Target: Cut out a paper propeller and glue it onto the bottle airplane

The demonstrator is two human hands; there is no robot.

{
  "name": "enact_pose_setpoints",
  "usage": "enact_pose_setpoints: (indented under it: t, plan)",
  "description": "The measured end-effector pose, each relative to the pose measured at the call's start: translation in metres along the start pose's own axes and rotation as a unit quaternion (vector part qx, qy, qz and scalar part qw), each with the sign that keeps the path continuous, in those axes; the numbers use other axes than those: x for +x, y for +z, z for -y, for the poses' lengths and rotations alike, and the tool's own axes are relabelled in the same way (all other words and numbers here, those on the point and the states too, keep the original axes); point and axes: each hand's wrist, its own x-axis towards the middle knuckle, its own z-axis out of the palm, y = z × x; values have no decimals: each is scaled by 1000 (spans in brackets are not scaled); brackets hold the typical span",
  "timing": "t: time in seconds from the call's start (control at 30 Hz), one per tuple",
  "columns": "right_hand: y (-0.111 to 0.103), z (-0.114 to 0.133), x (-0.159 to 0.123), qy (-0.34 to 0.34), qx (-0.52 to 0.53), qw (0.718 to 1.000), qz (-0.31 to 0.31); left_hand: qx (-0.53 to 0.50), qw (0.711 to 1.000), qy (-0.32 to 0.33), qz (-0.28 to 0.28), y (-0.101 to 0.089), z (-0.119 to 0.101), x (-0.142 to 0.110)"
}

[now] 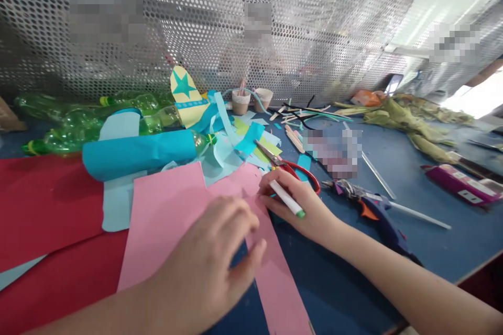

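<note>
My right hand (312,209) is closed around a white marker with a green end (285,197), its fingertips at the edge of a cut pink sheet (165,209). My left hand (214,256) hovers over the same sheet, slightly blurred, thumb and bent fingers apart with nothing between them. A long pink strip (281,282) runs toward me between the hands. Just beyond my right hand lie scissors with red handles (271,153), partly hidden by it. Scraps of light blue and green paper (223,149) are scattered behind the pink sheet.
On the left are red sheets (43,204), a bottle wrapped in blue paper (141,152) and green bottles (78,125). A glue gun (377,212), a glue stick (422,215), a purple box (459,183) and dry husks (401,115) lie right. Two small cups (240,102) stand by the perforated wall.
</note>
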Motion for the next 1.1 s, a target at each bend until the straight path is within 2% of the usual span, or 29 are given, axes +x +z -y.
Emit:
enact_pose_setpoints:
  t: [0.03, 0.1, 0.2, 0.27, 0.37, 0.6, 0.8, 1.1]
  plan:
    - [0, 0, -1, -3, -13, 1000, -1, 21, 998, 53, 32, 3, -2, -3]
    - [0, 2, -3, -13, -10, 1000, -22, 73, 988, 115, 76, 11, -5, -10]
    - [2, 6, -6, -8, 52, 998, -33, 131, 975, 146, 104, 19, -8, -18]
    - [5, 10, -7, 27, 107, 994, -7, 149, 970, 151, 117, 20, -9, -19]
    - [10, 11, -7, 71, 127, 989, 19, 148, 969, 149, 131, 18, -10, -19]
    - [16, 4, -5, 84, 128, 988, -14, 153, 966, 150, 141, 17, -10, -18]
    - [19, 5, -2, 100, 127, 987, 1, 169, 965, 160, 124, 20, -11, -20]
    - [19, 7, -1, 102, 136, 985, 23, 141, 967, 154, 143, 21, -8, -22]
